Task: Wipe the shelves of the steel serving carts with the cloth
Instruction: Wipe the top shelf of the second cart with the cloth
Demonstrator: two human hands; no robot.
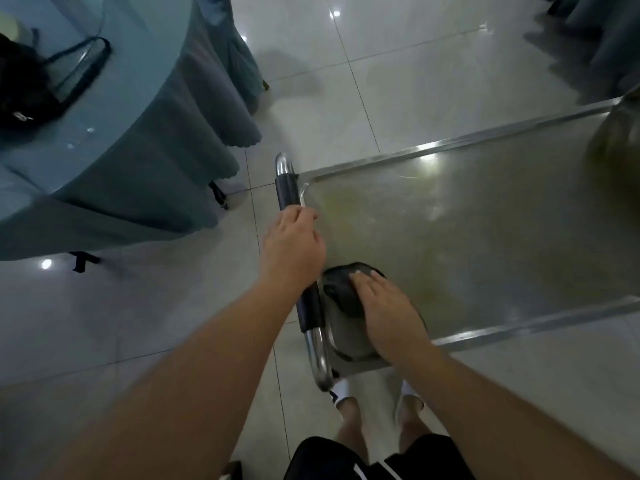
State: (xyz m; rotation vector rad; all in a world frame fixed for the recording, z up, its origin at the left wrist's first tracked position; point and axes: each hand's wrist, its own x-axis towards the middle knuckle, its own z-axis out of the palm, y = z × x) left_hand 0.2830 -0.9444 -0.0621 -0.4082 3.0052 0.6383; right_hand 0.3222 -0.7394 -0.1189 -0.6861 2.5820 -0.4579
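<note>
From the head camera I see my left hand (pixel 292 245) curled round the padded handle (pixel 299 251) at the near end of the steel cart (pixel 485 216), fingers wrapped over the bar, which I judge is there to keep the cart from rolling while I rub. My right hand (pixel 388 306) lies flat with fingers straight and close together, pressing the dark cloth (pixel 341 289) onto the top shelf (pixel 467 237) at its near edge, just beside the handle and toward the near right corner. The open palm spreads pressure across the bunched cloth. Yellowish smears show across the middle of the shelf, so I reckon most of the wiping lies ahead. A draped table (pixel 114 133) stands well apart on the left, a black bag (pixel 24 81) on it.
</note>
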